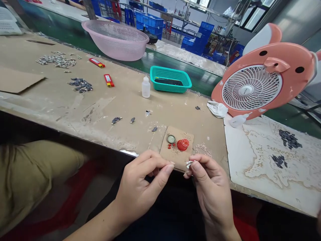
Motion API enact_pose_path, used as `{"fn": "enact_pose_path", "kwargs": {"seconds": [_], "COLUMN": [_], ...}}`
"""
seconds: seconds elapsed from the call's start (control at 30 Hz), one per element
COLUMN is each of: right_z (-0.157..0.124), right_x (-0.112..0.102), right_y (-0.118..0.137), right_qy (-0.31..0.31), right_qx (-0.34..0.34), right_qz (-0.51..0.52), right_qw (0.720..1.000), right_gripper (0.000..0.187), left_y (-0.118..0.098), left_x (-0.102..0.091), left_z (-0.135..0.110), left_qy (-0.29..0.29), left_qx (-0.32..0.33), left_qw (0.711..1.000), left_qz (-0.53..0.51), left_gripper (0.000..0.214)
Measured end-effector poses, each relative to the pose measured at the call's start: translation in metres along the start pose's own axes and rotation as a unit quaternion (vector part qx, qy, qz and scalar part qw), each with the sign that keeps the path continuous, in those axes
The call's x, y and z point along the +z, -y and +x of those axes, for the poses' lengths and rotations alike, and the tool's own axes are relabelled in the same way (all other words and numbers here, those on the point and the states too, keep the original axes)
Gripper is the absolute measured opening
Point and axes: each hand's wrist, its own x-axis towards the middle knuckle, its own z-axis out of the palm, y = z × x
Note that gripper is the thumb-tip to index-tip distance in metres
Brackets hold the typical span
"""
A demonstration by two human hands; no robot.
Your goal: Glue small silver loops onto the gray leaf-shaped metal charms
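Thumb and forefinger of my left hand (147, 179) are pinched together over the table's front edge; whatever may be between the tips is too small to name. My right hand (210, 182) pinches a small white piece with a bit of red (189, 164) between thumb and fingers. Just beyond both hands lies a cardboard square (173, 157). On it are a metal bottle cap (171, 139), a red cup-shaped piece (183, 144) and a few red bits. Many tiny pale beads (203, 149) are scattered beside the cardboard, near my right fingers.
Small dark pieces (116, 120) dot the table, with piles of dark (80, 85) and pale pieces (56, 60) farther left. A white squeeze bottle (145, 87), green basket (170, 79), pink basket (117, 40) and pink fan (265, 73) stand behind. Someone's leg (37, 177) is at left.
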Motion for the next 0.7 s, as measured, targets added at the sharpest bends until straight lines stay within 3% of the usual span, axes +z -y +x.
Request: {"fn": "enact_pose_path", "kwargs": {"seconds": [0.2,0.37,0.53,0.7], "right_z": [0.002,0.008,0.025,0.049], "right_x": [-0.002,-0.008,-0.015,-0.023], "right_y": [-0.002,-0.002,0.013,0.029], "right_qy": [-0.002,-0.006,-0.02,-0.011], "right_qx": [0.027,-0.004,-0.039,-0.055], "right_qz": [0.011,-0.086,-0.283,-0.386], "right_qw": [1.0,0.996,0.958,0.921], "right_gripper": [0.008,0.01,0.022,0.023], "left_y": [0.014,0.027,0.042,0.053], "left_x": [-0.004,-0.009,-0.017,-0.021], "left_z": [-0.006,-0.004,-0.003,-0.002], "left_qy": [-0.017,-0.038,-0.07,-0.089], "left_qx": [-0.024,-0.022,-0.013,-0.026], "left_qw": [0.999,0.998,0.994,0.992], "left_qz": [0.027,0.055,0.079,0.089], "left_gripper": [0.015,0.013,0.008,0.009]}}
